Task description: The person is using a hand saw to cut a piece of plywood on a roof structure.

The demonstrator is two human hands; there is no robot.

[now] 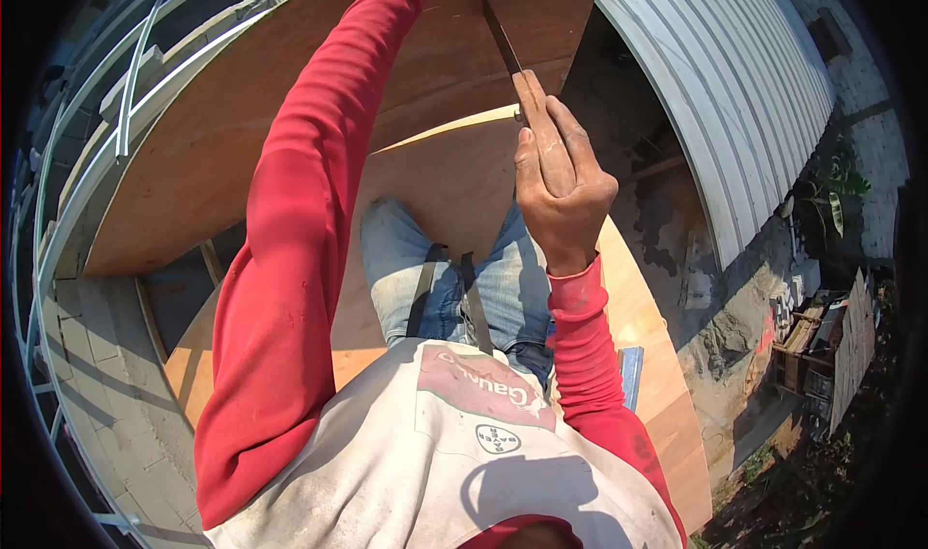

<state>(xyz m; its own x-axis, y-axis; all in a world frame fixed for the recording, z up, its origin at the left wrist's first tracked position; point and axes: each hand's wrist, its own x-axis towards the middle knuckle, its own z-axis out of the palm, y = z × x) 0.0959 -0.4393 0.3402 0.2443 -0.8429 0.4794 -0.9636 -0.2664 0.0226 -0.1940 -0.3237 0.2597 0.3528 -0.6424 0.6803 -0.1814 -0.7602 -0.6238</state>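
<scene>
My right hand is closed around the wooden handle of a handsaw. Its thin dark blade runs up and away from my hand, along a straight line in a large brown plywood sheet. How deep the blade sits in the wood I cannot tell. My left arm, in a red sleeve, stretches out over the sheet past the top edge of the picture, so the left hand is out of sight. Below the sheet's pale near edge, another plywood surface lies under my legs.
A white corrugated metal roof slopes off at the upper right. On the left run pale metal rails above a grey block wall. Ground far below shows at right, with a wooden crate-like stack. A blue-grey metal piece lies beside my right arm.
</scene>
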